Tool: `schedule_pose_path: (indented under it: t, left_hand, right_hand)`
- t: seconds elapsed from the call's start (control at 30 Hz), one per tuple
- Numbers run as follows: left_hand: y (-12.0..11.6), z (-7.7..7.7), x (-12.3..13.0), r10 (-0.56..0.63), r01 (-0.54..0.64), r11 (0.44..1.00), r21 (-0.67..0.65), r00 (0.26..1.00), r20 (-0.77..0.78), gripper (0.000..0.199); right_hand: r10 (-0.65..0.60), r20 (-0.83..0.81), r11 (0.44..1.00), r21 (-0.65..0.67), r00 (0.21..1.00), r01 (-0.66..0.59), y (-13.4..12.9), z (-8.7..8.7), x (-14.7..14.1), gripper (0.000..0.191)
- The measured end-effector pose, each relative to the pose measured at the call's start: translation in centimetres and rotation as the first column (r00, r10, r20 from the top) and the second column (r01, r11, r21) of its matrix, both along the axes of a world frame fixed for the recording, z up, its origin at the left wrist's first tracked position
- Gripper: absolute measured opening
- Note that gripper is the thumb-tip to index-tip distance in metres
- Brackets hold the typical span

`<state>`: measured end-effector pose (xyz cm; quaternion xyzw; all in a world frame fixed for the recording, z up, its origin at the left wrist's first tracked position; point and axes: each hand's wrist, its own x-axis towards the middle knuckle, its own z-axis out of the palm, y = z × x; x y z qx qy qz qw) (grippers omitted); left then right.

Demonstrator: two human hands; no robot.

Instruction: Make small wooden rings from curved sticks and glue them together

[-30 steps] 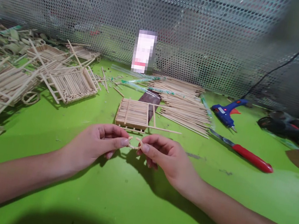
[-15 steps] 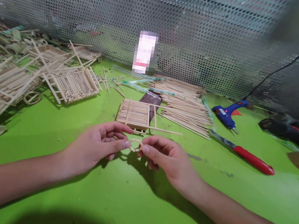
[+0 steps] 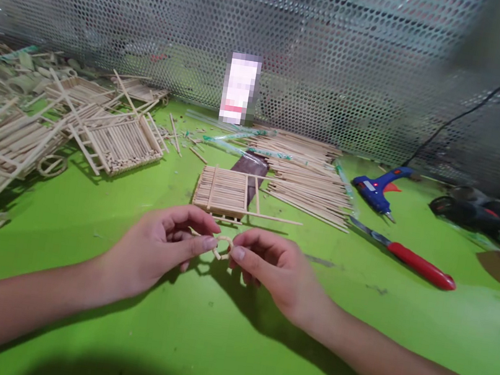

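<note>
Between my hands, above the green table (image 3: pixel 208 344), is a small ring of short wooden pieces (image 3: pixel 221 256). My left hand (image 3: pixel 160 249) pinches its left side between thumb and fingers. The right side is pinched by my right hand (image 3: pixel 278 270). Just beyond the fingertips lies a small cart-like frame of wooden sticks (image 3: pixel 226 190), partly on a dark block (image 3: pixel 252 166). Fingertips cover parts of the ring.
Long thin sticks (image 3: pixel 307 183) lie behind the frame. On the right are a blue glue gun (image 3: pixel 377 191) and a red-handled knife (image 3: pixel 421 265). Stick models (image 3: pixel 122 142) crowd the left. A perforated metal panel (image 3: pixel 163 11) stands at the back, near a blurred bright rectangle (image 3: pixel 240 89).
The fingertips have shifted slightly on the ring, and its outline looks a little less round. The whole view has moved slightly; both hands keep their hold.
</note>
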<state>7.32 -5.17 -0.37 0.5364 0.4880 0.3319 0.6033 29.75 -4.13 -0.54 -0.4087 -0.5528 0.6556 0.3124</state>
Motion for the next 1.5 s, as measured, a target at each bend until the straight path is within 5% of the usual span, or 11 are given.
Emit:
schedule_pose_path:
  t: [1.5]
  left_hand:
    - [0.15,0.38,0.00,0.034,-0.034,0.999,-0.026,0.999,-0.022,0.039]
  right_hand:
    - [0.017,0.033,1.000,0.015,0.999,-0.017,-0.26,-0.05,0.06,0.033]
